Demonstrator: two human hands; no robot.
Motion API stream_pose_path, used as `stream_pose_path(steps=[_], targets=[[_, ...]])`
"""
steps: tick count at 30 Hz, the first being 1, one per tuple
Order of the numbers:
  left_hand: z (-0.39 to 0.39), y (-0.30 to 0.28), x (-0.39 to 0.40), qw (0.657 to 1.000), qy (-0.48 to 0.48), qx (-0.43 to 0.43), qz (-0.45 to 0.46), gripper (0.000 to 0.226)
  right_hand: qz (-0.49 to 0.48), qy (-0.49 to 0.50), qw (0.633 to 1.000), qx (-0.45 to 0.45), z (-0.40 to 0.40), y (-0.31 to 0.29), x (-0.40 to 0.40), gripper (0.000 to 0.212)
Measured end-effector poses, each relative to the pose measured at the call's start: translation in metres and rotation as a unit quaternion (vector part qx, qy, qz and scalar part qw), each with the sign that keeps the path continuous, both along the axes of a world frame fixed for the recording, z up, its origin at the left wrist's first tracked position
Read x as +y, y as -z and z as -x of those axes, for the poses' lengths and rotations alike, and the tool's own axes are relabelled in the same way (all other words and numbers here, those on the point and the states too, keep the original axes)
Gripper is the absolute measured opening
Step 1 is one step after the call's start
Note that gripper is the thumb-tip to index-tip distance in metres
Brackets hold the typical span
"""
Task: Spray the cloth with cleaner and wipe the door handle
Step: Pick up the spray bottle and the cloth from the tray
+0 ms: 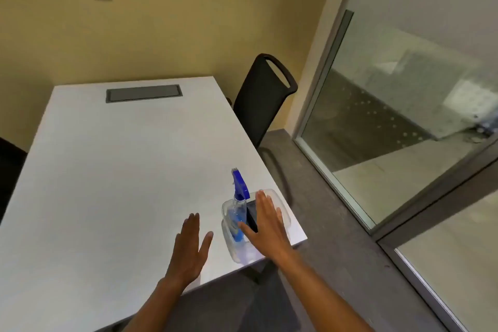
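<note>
A clear spray bottle (238,213) with a blue trigger head and blue liquid stands in a clear plastic bin (280,201) at the white table's near right corner. A dark folded cloth (251,211) lies in the bin beside the bottle. My right hand (265,226) hovers flat over the bin, fingers spread, partly covering the cloth and holding nothing. My left hand (190,245) is stretched out flat above the table, left of the bin, empty too. No door handle is in view.
The white table (121,170) has a grey cable hatch (144,93) at its far end. A black chair (265,97) stands at the table's right side. A glass wall with a metal frame (377,226) runs along the right over grey carpet.
</note>
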State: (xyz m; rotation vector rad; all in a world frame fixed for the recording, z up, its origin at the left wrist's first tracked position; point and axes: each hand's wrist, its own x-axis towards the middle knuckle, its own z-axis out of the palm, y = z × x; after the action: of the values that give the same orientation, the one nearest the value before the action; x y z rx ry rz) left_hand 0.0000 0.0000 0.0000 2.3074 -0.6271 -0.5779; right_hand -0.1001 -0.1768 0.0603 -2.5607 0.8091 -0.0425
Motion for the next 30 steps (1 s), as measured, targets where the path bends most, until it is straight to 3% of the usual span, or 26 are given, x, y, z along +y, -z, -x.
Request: stream_pose_path(steps=[4, 8, 11, 16, 23, 30], targets=[[0.0, 0.001, 0.0, 0.997, -0.029, 0.067, -0.01, 0.065, -0.127, 0.024, 0.991, -0.028, -0.028, 0.008, -0.011, 0.09], [0.003, 0.0, -0.01, 0.988, -0.099, 0.114, 0.018, 0.052, -0.258, 0.047, 0.962, -0.078, -0.048, 0.022, -0.016, 0.064], [0.003, 0.004, -0.022, 0.97, -0.167, 0.173, 0.043, 0.047, -0.304, 0.042, 0.946, -0.102, -0.056, 0.029, -0.025, 0.049], [0.013, 0.015, -0.049, 0.939, -0.237, 0.237, 0.074, 0.046, -0.3, 0.011, 0.948, -0.106, -0.057, 0.029, -0.036, 0.031], [0.022, 0.037, -0.08, 0.946, -0.239, 0.217, 0.032, 0.041, -0.317, -0.033, 0.941, -0.116, -0.045, 0.018, -0.053, 0.04], [0.024, 0.041, -0.101, 0.96, -0.242, 0.138, -0.017, 0.045, -0.371, -0.055, 0.901, -0.22, -0.019, -0.031, -0.093, 0.038]])
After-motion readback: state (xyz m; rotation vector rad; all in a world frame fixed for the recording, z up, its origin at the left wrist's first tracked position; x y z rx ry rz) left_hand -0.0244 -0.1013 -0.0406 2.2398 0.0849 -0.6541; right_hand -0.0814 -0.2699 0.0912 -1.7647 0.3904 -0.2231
